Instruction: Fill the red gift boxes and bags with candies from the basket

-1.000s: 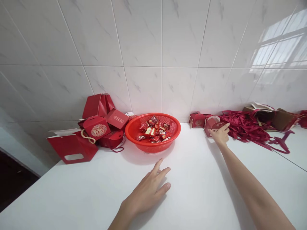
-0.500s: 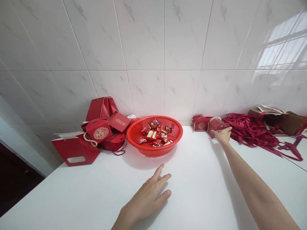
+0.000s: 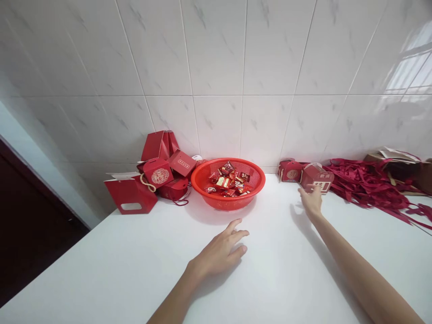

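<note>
My left hand (image 3: 221, 249) hovers over the white table in front of the basket, fingers apart and holding nothing. Off to the right, my right hand (image 3: 311, 200) has its fingers spread just in front of a red gift box (image 3: 312, 174) with a pale printed label. The fingertips overlap the box's lower front; whether they touch it I cannot tell. A second red box (image 3: 290, 172) with a round gold emblem stands to its left by the wall. Between the hands and the wall sits a red plastic basket (image 3: 229, 204) holding several wrapped candies (image 3: 231, 181).
Left of the basket, several red boxes (image 3: 159, 175) are piled against the tiled wall, with a red windowed bag-like box (image 3: 137, 195) at the table's left edge. Dark red ribbons (image 3: 361, 182) lie heaped on the right, beside a brown open box (image 3: 421, 175).
My right hand has drawn back from the gift box, baring its label, and its fingers have opened. The view has swung left. My left hand stays open near the basket.
</note>
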A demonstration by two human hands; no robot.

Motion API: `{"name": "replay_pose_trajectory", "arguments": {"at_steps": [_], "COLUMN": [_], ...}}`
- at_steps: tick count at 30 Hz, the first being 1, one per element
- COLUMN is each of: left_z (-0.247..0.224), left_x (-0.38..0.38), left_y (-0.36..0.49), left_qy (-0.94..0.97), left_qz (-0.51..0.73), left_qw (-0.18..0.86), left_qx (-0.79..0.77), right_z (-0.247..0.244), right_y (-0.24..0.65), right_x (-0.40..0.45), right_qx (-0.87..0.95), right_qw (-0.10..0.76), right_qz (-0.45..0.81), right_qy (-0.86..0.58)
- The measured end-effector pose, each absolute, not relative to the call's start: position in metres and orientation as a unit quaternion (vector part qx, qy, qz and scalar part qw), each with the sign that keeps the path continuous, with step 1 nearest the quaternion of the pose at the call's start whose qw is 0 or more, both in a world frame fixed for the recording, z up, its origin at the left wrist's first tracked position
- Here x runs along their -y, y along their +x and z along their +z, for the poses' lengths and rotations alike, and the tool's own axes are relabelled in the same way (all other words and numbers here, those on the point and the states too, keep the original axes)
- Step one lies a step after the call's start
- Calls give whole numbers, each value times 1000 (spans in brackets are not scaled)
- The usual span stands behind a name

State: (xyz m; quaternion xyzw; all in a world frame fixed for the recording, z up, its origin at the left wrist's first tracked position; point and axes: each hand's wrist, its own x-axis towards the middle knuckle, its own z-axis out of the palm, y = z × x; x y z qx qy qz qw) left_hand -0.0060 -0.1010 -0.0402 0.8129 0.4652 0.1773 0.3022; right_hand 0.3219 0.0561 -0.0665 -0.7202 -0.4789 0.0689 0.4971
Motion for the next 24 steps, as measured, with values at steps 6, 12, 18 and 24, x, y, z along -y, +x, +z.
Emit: {"name": "replay_pose_trajectory", "arguments": {"at_steps": [6,12,18,24], "left_z": [-38,4,70,85], "left_x": [90,57,29,29], "left_y": [-6,-54,-142,-201], "left_qy": [761,675,403,390], "left_qz": [373,540,625,451], "left_qw": [290,101,-128,-97], "left_qx": [-444,-494,-657,-797], "right_z": [-67,-66,-76,-78], "right_y": [224,178,183,186], "right_x": [21,90,90,84], "right_qx": [700,879,867,855], "right_qw": [472,362,368,379], "right_qz": [224,157,193,212], "right_qy": [-486,-266,-276,-283]}}
